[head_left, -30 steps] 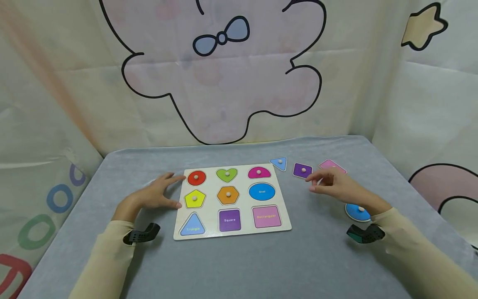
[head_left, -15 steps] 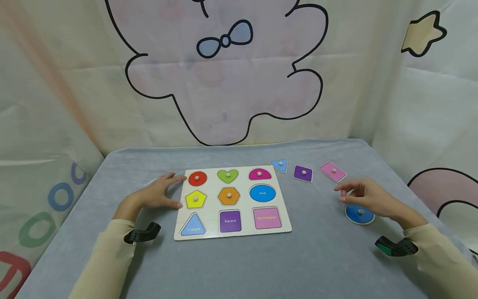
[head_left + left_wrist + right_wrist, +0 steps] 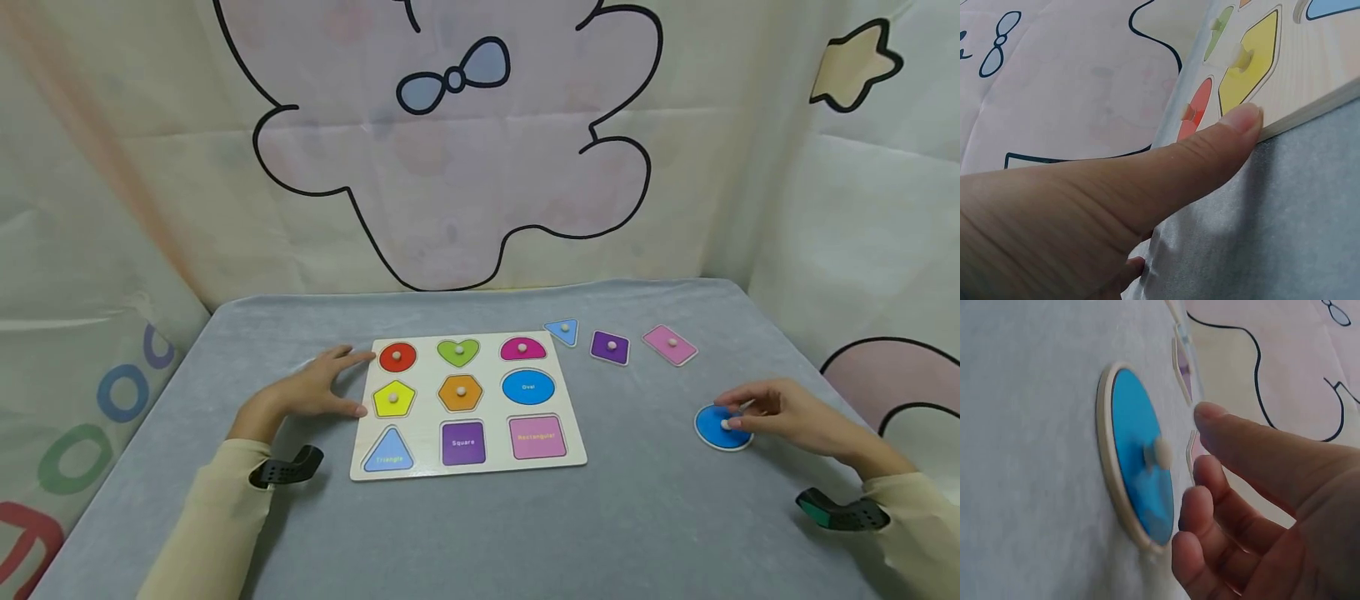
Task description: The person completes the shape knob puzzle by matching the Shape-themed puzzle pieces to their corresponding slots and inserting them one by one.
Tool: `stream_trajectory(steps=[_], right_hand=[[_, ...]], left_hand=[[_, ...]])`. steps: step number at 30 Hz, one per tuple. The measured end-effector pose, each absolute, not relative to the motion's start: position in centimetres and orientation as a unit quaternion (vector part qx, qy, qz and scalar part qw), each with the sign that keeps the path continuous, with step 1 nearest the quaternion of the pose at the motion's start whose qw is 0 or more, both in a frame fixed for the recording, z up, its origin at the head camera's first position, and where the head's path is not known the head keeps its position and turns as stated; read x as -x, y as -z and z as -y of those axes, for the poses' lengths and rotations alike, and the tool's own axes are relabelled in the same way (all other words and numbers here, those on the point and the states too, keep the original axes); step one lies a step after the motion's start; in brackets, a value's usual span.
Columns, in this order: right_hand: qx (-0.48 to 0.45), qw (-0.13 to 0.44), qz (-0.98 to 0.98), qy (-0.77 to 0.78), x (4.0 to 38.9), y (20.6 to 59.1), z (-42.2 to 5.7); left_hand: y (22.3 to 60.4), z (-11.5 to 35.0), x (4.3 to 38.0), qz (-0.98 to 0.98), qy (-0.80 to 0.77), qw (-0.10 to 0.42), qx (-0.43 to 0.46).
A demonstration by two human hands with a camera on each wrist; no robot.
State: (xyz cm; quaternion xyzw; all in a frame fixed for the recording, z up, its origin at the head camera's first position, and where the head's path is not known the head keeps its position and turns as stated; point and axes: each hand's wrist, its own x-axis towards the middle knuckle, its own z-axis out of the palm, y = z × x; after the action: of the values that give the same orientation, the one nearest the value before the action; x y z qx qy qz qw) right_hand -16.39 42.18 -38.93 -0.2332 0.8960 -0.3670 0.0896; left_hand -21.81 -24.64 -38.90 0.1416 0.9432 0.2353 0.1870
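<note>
A wooden knob puzzle board lies at the middle of the table with several shapes in it. My left hand rests at its left edge, fingers spread; in the left wrist view the thumb touches the board's edge near the yellow pentagon piece. At the right, my right hand is over the blue oval piece, thumb and fingers on either side of its knob. In the right wrist view the fingertips stand a little apart from the knob, and the oval lies flat on the cloth.
Loose at the back right lie a light blue triangle piece, a purple square piece and a pink rectangle piece. The board's triangle, square, rectangle and oval recesses show printed words. Printed cloth hangs behind the table.
My right hand has moved right and toward me, from beside the purple square past the pink rectangle to the blue oval. The left hand has stayed at the board's edge.
</note>
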Motion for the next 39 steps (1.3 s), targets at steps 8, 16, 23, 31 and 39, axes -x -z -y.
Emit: stream_trajectory(steps=[8, 16, 23, 31, 39], right_hand=[[0.268, 0.088, -0.885, 0.370, 16.7, 40.0, -43.1], [0.254, 0.093, -0.890, 0.366, 17.0, 40.4, -43.0], [0.244, 0.098, -0.897, 0.356, 17.1, 40.1, -42.7], [0.214, 0.094, -0.907, 0.350, 17.1, 39.3, -42.1], [0.218, 0.082, -0.911, 0.340, 17.4, 38.8, -41.0]], left_hand=[[38.8, 24.8, 21.7, -0.943, -0.236, 0.187, -0.142], [39.0, 24.7, 21.8, -0.943, -0.236, 0.190, -0.141], [39.1, 24.8, 21.9, -0.942, -0.239, 0.191, -0.140], [39.1, 24.8, 21.9, -0.942, -0.240, 0.192, -0.138], [39.0, 24.8, 21.9, -0.943, -0.237, 0.194, -0.131]])
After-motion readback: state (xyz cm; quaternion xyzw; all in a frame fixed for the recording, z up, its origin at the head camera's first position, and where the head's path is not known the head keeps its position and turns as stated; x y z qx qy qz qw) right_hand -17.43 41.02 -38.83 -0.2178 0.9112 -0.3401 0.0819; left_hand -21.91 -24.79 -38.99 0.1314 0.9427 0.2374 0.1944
